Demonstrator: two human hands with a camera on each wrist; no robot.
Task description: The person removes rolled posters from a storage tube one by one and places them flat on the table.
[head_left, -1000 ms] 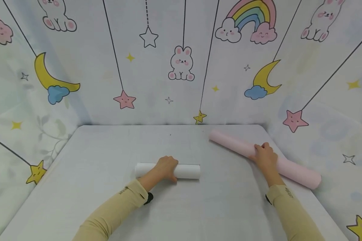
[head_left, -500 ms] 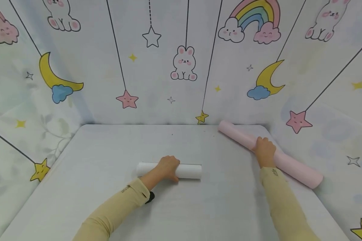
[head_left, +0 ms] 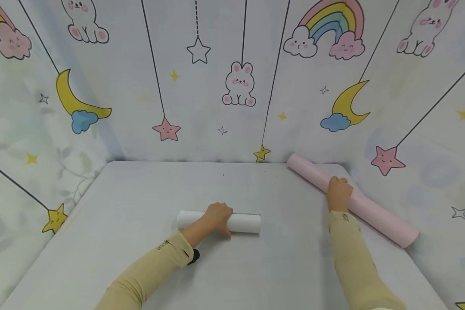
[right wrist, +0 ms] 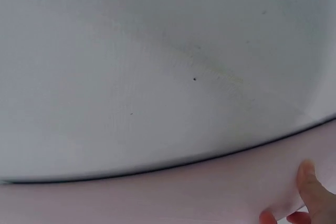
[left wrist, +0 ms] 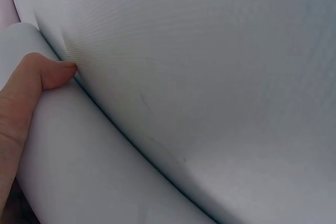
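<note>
My left hand (head_left: 218, 217) grips a short white roll (head_left: 245, 223), which looks like rolled paper and lies crosswise on the table. In the left wrist view the thumb (left wrist: 50, 72) reaches over the roll's side, its tip down at the tabletop. On the right, my right hand (head_left: 339, 192) holds the middle of a longer pink roll (head_left: 385, 219). That roll slants from the table's back edge to its right edge. In the right wrist view, fingertips (right wrist: 306, 170) press on the pink surface; the rest of the hand is cut off by the frame.
The white tabletop (head_left: 159, 185) has rounded back corners. A cloth backdrop (head_left: 201, 99) printed with stars, moons and bunnies rises behind and at both sides. A black band (head_left: 193, 257) shows under the left sleeve.
The pink roll has shifted a little right and back, its far end now over the table's back edge. My right forearm has swung left. The left hand stays on the white roll.
</note>
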